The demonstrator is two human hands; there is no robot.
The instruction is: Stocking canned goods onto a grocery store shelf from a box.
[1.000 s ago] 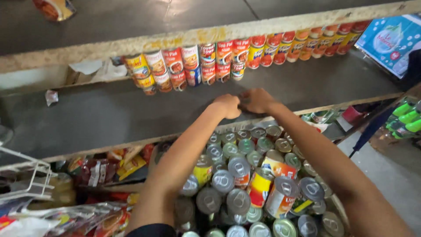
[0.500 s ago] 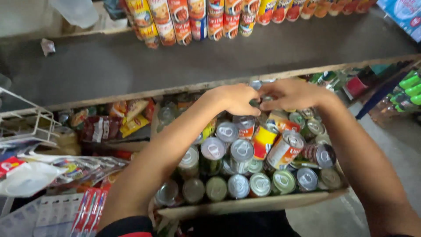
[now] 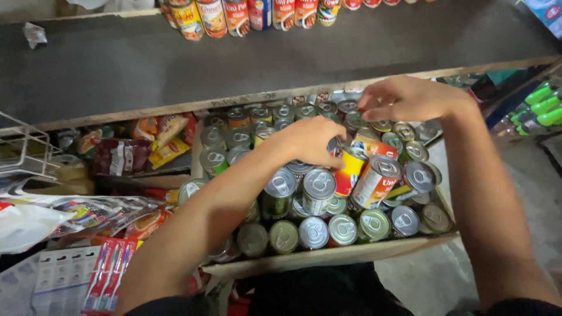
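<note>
A cardboard box (image 3: 328, 257) below me is packed with several tin cans, most upright with silver lids showing. Two red and yellow cans (image 3: 374, 178) lie tilted on top near the middle. My left hand (image 3: 310, 140) is curled over the top of a can in the middle of the box, fingers wrapped down on it, next to a tilted red and yellow can (image 3: 350, 171). My right hand (image 3: 410, 96) hovers over the far right cans, fingers drawn together and pointing left. Whether it grips anything is unclear.
A dark shelf (image 3: 293, 58) runs behind the box, with a row of labelled cans (image 3: 234, 14) at its far edge. Snack packets (image 3: 164, 134), a wire rack (image 3: 23, 146) and toothbrush packs (image 3: 111, 269) lie left. Green bottles (image 3: 544, 105) stand right.
The view has dropped toward the box. Both hands have pulled back from the far edge; the left has come down onto a can in the middle, and the right has drifted right.
</note>
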